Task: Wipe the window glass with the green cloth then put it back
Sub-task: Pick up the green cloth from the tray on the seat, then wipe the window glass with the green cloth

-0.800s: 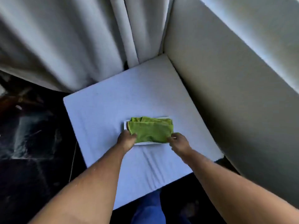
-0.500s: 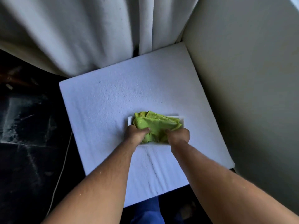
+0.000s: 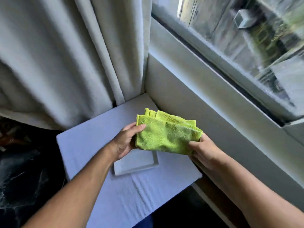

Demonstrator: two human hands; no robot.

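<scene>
The folded green cloth (image 3: 166, 134) hangs in the air above a small white tray (image 3: 139, 163). My left hand (image 3: 126, 140) grips the cloth's left edge, thumb on top. My right hand (image 3: 202, 150) grips its lower right corner. The tray has nothing in it and lies on a white padded surface (image 3: 92, 142). The window glass (image 3: 246, 38) fills the upper right, behind a dark frame strip and a pale sill (image 3: 205, 83).
Pale curtains (image 3: 65, 55) hang at the left and back, reaching the padded surface's far edge. A dark marbled floor (image 3: 24, 170) lies to the left. A metal handle (image 3: 243, 18) sits on the window. The wall below the sill borders the surface's right side.
Both hands closed on the cloth in the tray and lifted it up off the tray. The view tilted up, bringing the window into sight.
</scene>
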